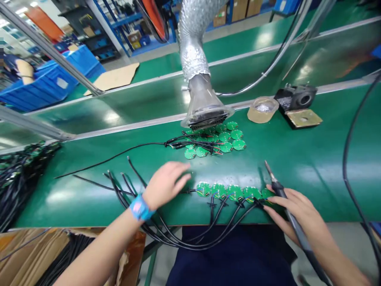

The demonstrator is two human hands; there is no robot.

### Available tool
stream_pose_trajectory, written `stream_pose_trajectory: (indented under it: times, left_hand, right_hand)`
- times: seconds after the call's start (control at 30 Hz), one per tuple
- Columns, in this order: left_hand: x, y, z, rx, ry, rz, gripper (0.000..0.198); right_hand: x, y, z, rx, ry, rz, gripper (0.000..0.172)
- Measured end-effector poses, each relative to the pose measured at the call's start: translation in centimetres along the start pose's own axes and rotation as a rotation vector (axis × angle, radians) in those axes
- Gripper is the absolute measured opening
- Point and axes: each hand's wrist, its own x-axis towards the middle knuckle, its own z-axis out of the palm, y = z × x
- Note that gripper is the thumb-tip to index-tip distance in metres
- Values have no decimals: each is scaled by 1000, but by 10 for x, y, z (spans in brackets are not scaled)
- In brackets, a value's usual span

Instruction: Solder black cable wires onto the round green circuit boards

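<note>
Standing beside the bench, I see a cardboard box [29, 250] of black leads at the person's left knee. Black cables [190, 238] loop over the near edge of the green bench [312, 159].

The left hand [166, 183], with a blue wristband [139, 207], lies palm down, fingers loosely spread and holding nothing. Its fingertips are just beside the left end of a row of round green circuit boards [232, 191].

The right hand [297, 210] is closed pen-fashion on a soldering iron [278, 188]. The tip is lifted clear, pointing away above the row's right end.

Each board in that row has a cable running to it. Whether every joint is soldered is too small to tell.

Left of the hand, several loose cables [119, 182] lie with free ends and no board, so by my reckoning those are not yet done.

Farther back, a cluster of boards [220, 139] sits under the mouth of a fume extraction hood [205, 107]. A few are wired and most look bare.

To its right are a small clear dish [262, 109], a black iron stand [296, 97] and a brass-coloured plate [303, 118].

At the far left a heap of wired boards [20, 167] suggests finished pieces. Beyond it stand blue crates [50, 79].
</note>
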Motion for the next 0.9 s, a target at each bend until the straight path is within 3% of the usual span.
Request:
stream_pose_trajectory:
  times: [0.07, 0.13, 0.27, 0.4, 0.57, 0.7, 0.9]
  left_hand:
    - [38, -30, 10, 105, 39, -57, 33]
    - [72, -49, 24, 159, -29, -33, 40]
    - [110, -53, 46, 179, -96, 39, 48]
    - [110, -45, 50, 179, -111, 70, 37]
    - [94, -39, 39, 157, -101, 101, 28]
    - [83, -19, 32, 122, -77, 117, 30]
    - [75, 1, 38, -160, -84, 130, 40]
  right_hand:
    - [-2, 1, 1, 15, 13, 17, 20]
    - [-2, -1, 1, 33, 35, 30, 21]
    - [-2, -6, 2, 32, 90, 40, 24]
    - [-3, -5, 4, -55, 165, 15, 24]
    - [-1, -12, -6, -32, 162, 47, 20]
    - [8, -26, -18, 68, 184, 53, 19]
    - [23, -41, -24, 182, 238, 61, 29]
